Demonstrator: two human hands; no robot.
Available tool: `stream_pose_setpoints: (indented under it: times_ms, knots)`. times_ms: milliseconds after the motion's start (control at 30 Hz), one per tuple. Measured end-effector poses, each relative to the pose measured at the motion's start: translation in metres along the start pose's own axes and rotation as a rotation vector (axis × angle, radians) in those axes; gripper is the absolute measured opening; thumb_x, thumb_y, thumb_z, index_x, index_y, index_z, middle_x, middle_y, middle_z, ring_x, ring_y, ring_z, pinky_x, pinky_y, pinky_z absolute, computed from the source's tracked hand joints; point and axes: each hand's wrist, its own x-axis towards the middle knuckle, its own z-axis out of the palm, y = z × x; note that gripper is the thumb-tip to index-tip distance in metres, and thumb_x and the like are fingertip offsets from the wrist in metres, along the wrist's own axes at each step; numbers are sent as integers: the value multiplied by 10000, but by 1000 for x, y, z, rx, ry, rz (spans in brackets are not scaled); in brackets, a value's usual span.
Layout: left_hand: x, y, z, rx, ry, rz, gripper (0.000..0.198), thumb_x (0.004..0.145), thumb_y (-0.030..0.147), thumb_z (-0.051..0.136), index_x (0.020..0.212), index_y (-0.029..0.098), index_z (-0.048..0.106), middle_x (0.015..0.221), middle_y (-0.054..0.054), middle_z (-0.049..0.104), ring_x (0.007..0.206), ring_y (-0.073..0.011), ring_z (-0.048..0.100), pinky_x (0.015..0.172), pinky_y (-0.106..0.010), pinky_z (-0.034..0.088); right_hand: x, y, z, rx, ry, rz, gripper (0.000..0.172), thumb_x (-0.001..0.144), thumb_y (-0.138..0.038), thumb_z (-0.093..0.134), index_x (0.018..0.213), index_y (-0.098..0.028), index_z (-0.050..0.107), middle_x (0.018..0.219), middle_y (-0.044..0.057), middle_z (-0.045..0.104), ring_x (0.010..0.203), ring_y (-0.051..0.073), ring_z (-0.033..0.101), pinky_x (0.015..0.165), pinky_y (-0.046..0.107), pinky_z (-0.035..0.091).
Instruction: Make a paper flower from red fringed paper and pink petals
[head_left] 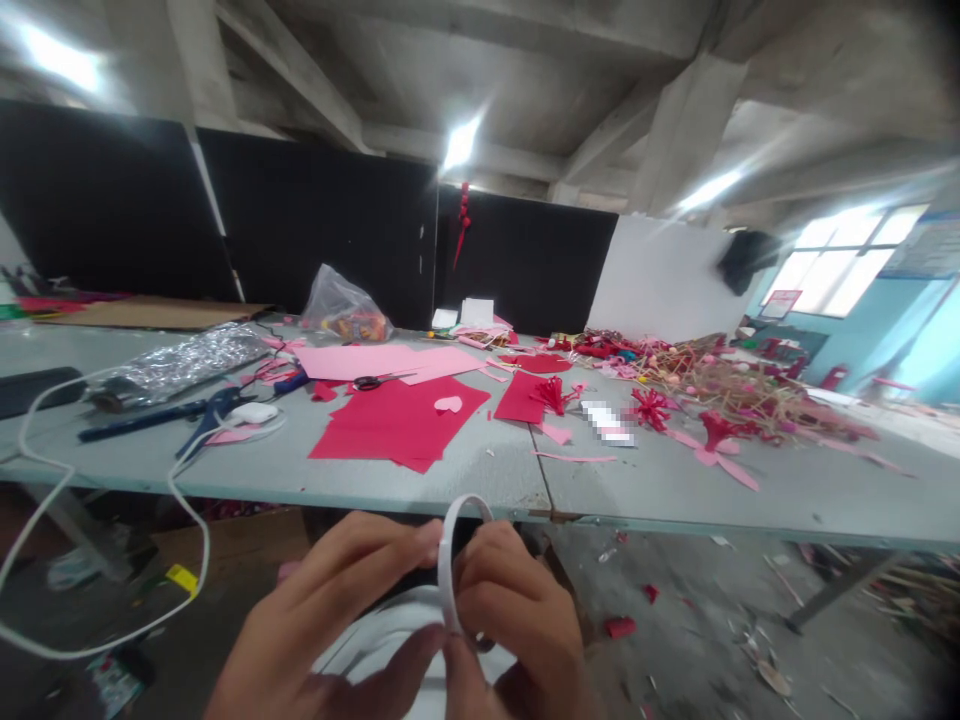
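My left hand [337,615] and my right hand [514,610] meet low in the view, in front of the table edge. Both pinch a thin white ring [450,560], perhaps a tape roll or hoop, held upright between them. The fingers of each hand are closed on its rim. Under the hands lies something white and rounded [390,640], partly hidden. On the grey table [480,470] beyond lie red paper sheets [397,420] and pink sheets [375,360].
Black-handled scissors [371,381] lie on the paper. A white cable [90,520] loops off the table's left. Blue-handled tools [202,412], foil [187,360] and a plastic bag [345,305] sit left. Red paper flowers and sticks [712,390] pile up on the right. Scraps litter the floor [675,620].
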Motion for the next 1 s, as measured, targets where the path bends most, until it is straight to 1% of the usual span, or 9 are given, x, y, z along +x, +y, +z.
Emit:
stream_pose_setpoints:
  times_ms: [67, 133, 300, 400, 500, 567, 633, 800, 1000]
  knots:
    - [3, 1, 5, -11, -59, 37, 355, 871, 130, 707, 1208, 244, 703, 1017, -41, 737, 902, -145, 724, 769, -199, 618, -2, 3, 2, -51, -27, -13, 218, 766, -45, 524, 705, -211, 397, 688, 4, 475, 678, 152, 470, 644, 327, 390]
    - [5, 1, 9, -39, -66, 60, 359, 877, 62, 675, 1178, 252, 716, 998, -28, 735, 895, -127, 722, 771, -181, 609, -4, 7, 2, -96, -51, -45, 207, 770, -32, 522, 718, -206, 422, 700, 9, 492, 687, 154, 478, 652, 329, 396]
    - [3, -3, 12, -145, -76, -50, 315, 858, 52, 702, 1091, 264, 727, 979, -11, 737, 879, -130, 723, 764, -188, 600, -9, 14, -6, -190, -133, -85, 175, 774, -28, 523, 772, -201, 493, 729, 23, 531, 720, 169, 503, 680, 342, 425]
    - [3, -5, 10, -249, -161, -218, 195, 872, 133, 718, 1021, 257, 738, 955, -13, 738, 866, -146, 720, 771, -207, 593, -11, 16, -11, -221, -197, -78, 187, 762, -23, 529, 777, -206, 491, 743, 27, 546, 746, 181, 511, 700, 352, 440]
    - [2, -9, 12, -403, -274, -466, 43, 895, 248, 716, 912, 208, 721, 904, -33, 716, 829, -159, 700, 754, -224, 578, -12, 17, -15, -230, -266, -77, 223, 732, -1, 527, 765, -212, 466, 750, 21, 548, 760, 176, 511, 699, 333, 447]
    - [0, -13, 17, -537, -337, -608, 138, 906, 320, 710, 879, 185, 695, 870, -37, 683, 795, -157, 670, 732, -233, 562, -13, 19, -18, -244, -304, -92, 240, 708, 11, 520, 767, -214, 459, 754, 16, 541, 767, 172, 508, 695, 317, 450]
    - [-4, -16, 22, -630, -365, -694, 195, 910, 364, 707, 879, 174, 680, 866, -35, 651, 785, -148, 634, 730, -235, 539, -14, 21, -21, -272, -345, -107, 239, 699, 3, 519, 775, -216, 463, 757, 15, 538, 776, 175, 505, 695, 315, 452]
    - [-7, -17, 32, -669, -371, -730, 206, 931, 363, 674, 877, 166, 649, 882, -34, 606, 814, -147, 585, 754, -240, 500, -16, 28, -27, -317, -437, -141, 214, 713, -26, 519, 784, -219, 461, 750, 13, 526, 777, 182, 481, 685, 317, 440]
    - [-4, -11, 31, -693, -397, -686, 121, 928, 269, 622, 860, 173, 596, 892, -31, 584, 837, -155, 589, 791, -252, 515, -14, 27, -25, -282, -451, -168, 230, 698, -16, 490, 775, -225, 434, 745, 0, 510, 750, 167, 467, 704, 325, 447]
